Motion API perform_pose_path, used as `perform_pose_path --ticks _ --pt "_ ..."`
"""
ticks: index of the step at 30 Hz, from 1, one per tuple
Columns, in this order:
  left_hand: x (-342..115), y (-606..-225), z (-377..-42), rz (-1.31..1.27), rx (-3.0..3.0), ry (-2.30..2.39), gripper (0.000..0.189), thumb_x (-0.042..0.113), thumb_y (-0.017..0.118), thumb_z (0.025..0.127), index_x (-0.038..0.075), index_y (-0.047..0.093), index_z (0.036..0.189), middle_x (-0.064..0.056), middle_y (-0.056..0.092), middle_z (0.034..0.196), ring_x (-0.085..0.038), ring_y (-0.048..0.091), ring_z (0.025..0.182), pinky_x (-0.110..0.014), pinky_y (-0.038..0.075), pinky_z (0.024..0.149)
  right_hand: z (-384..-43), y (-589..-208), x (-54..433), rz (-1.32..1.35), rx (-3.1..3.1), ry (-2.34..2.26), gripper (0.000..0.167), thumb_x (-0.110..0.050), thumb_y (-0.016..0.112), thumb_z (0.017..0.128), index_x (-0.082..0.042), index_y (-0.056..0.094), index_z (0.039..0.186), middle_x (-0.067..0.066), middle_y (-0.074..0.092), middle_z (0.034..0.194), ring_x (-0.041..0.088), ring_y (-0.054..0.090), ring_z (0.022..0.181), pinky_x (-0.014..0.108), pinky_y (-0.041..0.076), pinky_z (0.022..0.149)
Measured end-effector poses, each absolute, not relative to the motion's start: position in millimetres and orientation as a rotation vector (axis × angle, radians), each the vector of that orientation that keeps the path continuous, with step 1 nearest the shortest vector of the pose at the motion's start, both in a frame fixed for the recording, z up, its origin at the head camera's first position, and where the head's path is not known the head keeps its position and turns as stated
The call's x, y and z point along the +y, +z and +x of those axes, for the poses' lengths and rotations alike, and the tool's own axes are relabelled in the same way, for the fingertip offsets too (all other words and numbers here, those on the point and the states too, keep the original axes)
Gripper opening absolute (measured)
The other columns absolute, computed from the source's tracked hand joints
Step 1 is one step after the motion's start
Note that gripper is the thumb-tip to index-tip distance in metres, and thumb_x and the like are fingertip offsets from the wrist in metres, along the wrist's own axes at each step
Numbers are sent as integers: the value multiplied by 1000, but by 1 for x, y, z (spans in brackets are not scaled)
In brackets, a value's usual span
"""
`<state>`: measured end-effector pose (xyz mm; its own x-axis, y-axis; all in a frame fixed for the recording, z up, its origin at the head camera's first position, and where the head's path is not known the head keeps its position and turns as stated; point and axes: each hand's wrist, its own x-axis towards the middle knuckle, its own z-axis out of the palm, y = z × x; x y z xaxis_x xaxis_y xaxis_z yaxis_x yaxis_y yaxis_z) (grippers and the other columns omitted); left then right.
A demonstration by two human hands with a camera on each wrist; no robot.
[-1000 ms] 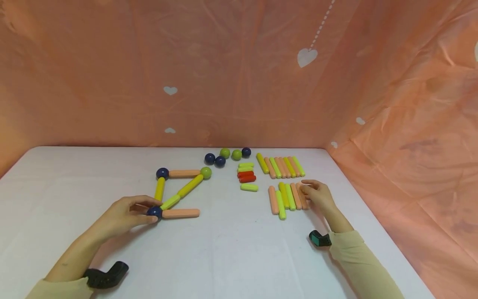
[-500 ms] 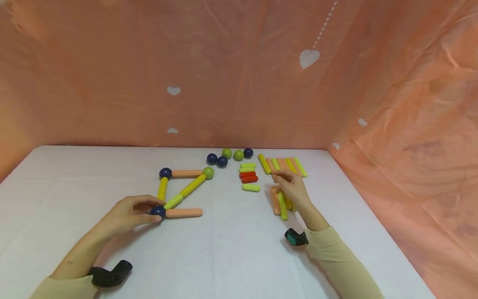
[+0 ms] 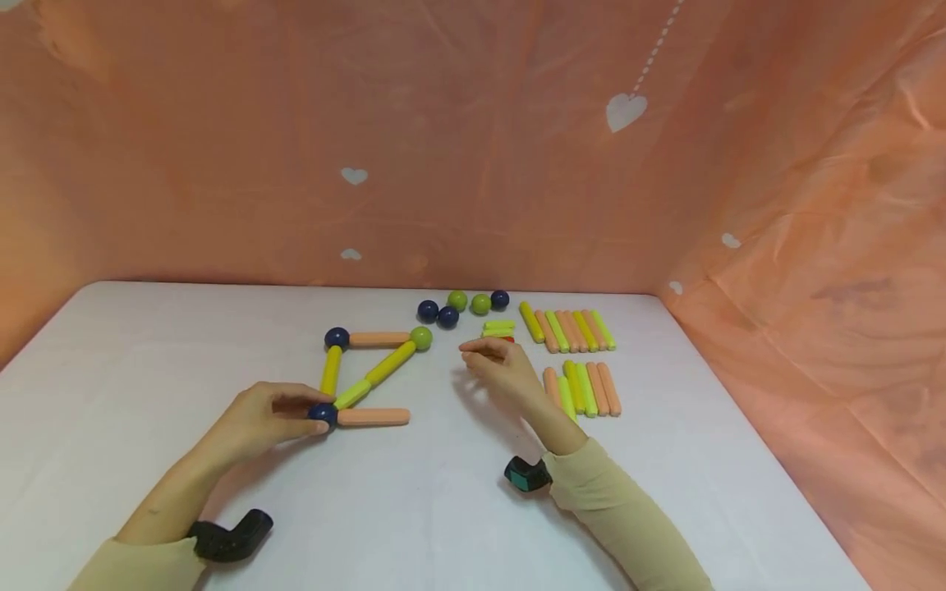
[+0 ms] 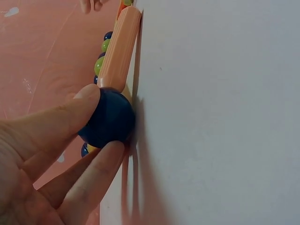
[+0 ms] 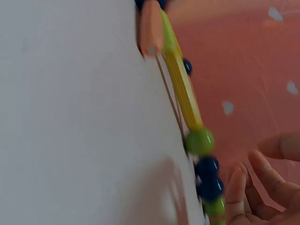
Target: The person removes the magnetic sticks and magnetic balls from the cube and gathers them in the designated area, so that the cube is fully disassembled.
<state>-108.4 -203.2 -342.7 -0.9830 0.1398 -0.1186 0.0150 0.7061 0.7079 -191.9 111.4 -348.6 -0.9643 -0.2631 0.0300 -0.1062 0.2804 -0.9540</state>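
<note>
My left hand (image 3: 259,423) pinches a dark blue ball (image 4: 110,119) between thumb and fingertips, low at the table. From that ball a peach stick (image 3: 373,417) points right with a free end. A short lime stick (image 3: 352,394) and a yellow stick (image 3: 392,363) run diagonally to a green ball (image 3: 421,338). Another yellow stick (image 3: 331,371) leads back to a second blue ball (image 3: 337,337), joined to the green one by a peach stick (image 3: 380,338). My right hand (image 3: 498,369), fingers loosely bent and holding nothing, hovers right of this shape, partly hiding the short sticks (image 3: 498,326).
Several loose balls (image 3: 448,317) lie at the table's back. To the right are two rows of sticks, a back row (image 3: 569,332) and a front row (image 3: 591,390). An orange cloth (image 3: 473,164) with white hearts hangs behind and at the right.
My right hand has left the front row's right end and moved left, past the sticks, towards the joined shape. The left hand keeps its pinch on the blue ball. The view shifted slightly.
</note>
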Motion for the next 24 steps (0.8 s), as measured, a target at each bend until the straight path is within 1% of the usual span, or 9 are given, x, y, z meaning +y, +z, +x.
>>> perform_pose_path --ticks 3,7,10,15,22,24 --pt "-204 -343 -109 130 2729 1173 46 32 79 79 6 69 115 -18 66 116 -38 57 110 -57 44 90 -189 -351 94 -404 2382 -1712 25 -14 63 92 0 67 112 15 68 109 19 65 89 22 51 77" --pt "-204 -344 -109 133 2713 1193 44 30 78 80 5 68 115 -16 66 114 -35 58 109 -55 45 91 -185 -355 75 -512 2273 -1624 25 -15 63 92 -1 66 114 15 69 107 22 65 86 25 52 74" --pt "-203 -344 -110 160 2717 1191 42 28 78 80 5 68 113 -14 67 110 -34 59 106 -55 45 91 -182 -356 64 -614 2207 -1515 28 -17 64 92 -3 66 116 13 70 107 16 64 86 24 51 75" --pt "-199 -343 -111 172 2722 1195 37 24 79 80 6 68 110 -11 67 106 -32 61 104 -54 46 91 -178 -359 51 -775 2174 -1357 29 -19 67 90 -7 68 117 6 70 111 4 59 91 19 46 80" --pt "-198 -342 -110 157 2714 1199 36 22 79 79 5 67 109 -13 67 106 -33 62 103 -53 48 90 -174 -361 43 -792 2169 -1288 26 -17 65 92 -10 70 116 4 71 108 6 53 82 17 42 66" --pt "-198 -342 -110 157 2714 1196 35 22 79 79 5 67 108 -13 67 106 -34 61 104 -53 48 90 -173 -360 42 -784 2190 -1271 25 -16 65 92 -11 71 115 4 71 109 5 53 82 17 41 67"
